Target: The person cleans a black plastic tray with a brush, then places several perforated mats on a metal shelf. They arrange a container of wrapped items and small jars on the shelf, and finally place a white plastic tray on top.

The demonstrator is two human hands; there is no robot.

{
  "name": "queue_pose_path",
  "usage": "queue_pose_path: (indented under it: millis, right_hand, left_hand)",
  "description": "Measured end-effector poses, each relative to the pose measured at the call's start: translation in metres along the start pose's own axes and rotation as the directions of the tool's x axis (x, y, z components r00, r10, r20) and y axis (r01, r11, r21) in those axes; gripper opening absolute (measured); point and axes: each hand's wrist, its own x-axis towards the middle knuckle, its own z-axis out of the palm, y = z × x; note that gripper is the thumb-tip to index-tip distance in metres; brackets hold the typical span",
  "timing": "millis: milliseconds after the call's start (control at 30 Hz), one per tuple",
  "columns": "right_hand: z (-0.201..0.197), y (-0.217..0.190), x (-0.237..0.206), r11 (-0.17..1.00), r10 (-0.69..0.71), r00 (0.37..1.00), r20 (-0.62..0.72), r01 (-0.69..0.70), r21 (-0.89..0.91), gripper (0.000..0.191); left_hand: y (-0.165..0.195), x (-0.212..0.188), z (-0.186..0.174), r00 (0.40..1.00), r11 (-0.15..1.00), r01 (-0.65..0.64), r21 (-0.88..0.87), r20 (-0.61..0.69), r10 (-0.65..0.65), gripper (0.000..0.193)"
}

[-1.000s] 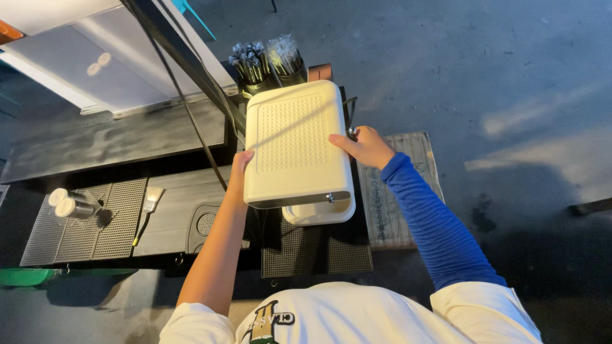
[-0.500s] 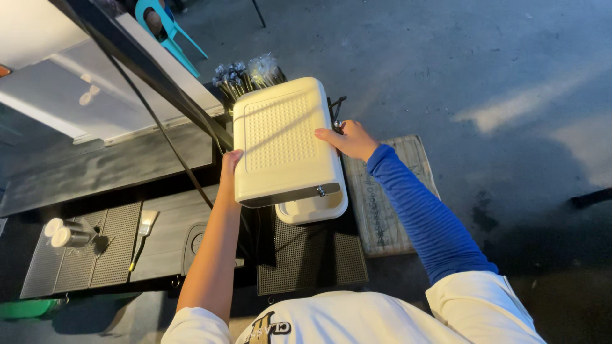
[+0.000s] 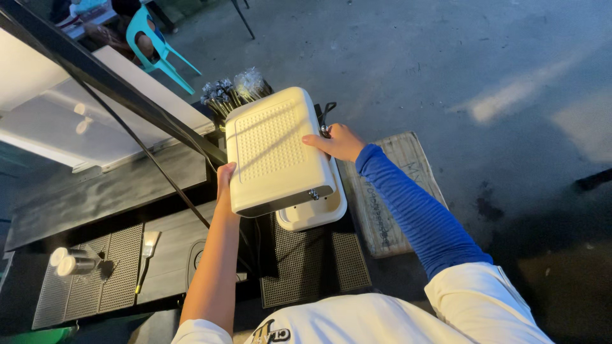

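In the head view, a cream dimpled lid (image 3: 275, 150) is held at the centre of the frame, tilted above its matching base (image 3: 317, 211). Its left edge is grasped by the left hand (image 3: 225, 180), fingers curled underneath. Its right edge is pressed by the right hand (image 3: 336, 141), fingers laid on top. Below lies the dark table (image 3: 159, 248) with ribbed mats (image 3: 315, 264).

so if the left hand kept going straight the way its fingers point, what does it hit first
The left hand points up along the cream container's left edge. Straight on, it would probably meet the slanted black bar first, though depth is unclear.
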Motion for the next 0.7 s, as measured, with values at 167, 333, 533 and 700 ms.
queue_pose_path:
  millis: [167, 333, 533, 700]
  right_hand:
    - [-0.001, 0.002, 0.008, 1.000, 0.015, 1.000, -0.022, -0.015, -0.014, 0.065]
    - [-0.001, 0.008, 0.010, 0.999, 0.008, 0.999, -0.042, -0.010, -0.042, 0.068]
    - [0.001, 0.010, 0.015, 0.999, 0.013, 1.000, -0.013, -0.013, -0.032, 0.067]
    - [-0.008, 0.011, 0.014, 0.997, 0.072, 0.995, 0.070, -0.071, -0.016, 0.071]
  left_hand:
    - [0.006, 0.001, 0.012, 0.998, 0.999, 0.034, -0.030, -0.045, -0.035, 0.064]
    - [0.008, 0.003, 0.015, 0.999, 0.999, 0.046, -0.019, 0.002, -0.046, 0.066]
    - [0.004, 0.001, 0.004, 1.000, 0.999, 0.017, 0.030, 0.022, -0.018, 0.068]
    - [0.008, -0.005, 0.011, 0.999, 0.994, 0.044, 0.097, -0.013, -0.042, 0.069]
